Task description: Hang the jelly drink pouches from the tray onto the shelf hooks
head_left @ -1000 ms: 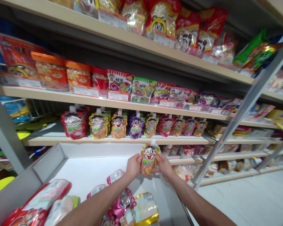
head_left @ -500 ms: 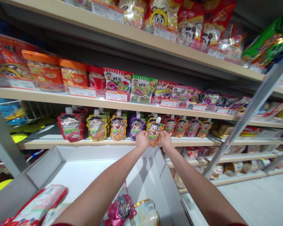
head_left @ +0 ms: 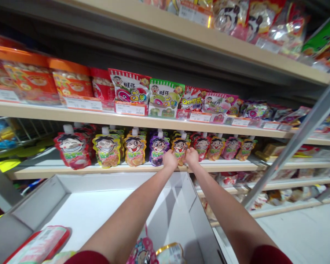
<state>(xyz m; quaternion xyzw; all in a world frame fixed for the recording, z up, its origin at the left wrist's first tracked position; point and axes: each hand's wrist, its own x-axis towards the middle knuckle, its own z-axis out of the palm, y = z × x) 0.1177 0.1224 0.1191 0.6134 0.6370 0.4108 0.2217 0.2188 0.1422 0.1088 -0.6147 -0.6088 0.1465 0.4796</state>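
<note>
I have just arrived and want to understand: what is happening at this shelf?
A person's left hand and right hand hold a yellow-edged pouch by its sides, upright, at the shelf's front edge, next to a purple pouch. Below is an open white box with some packets inside.

purple pouch (head_left: 157, 147) crowding left hand (head_left: 169, 160)

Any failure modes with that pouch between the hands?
Neighbour knock: the left hand crowds the purple pouch and the right hand the red pouch; either pouch might get nudged over.

Front-edge drop: the orange pouch is upright near the front edge of the shelf. If it tips forward on release, it could fall toward the white box below.
</note>
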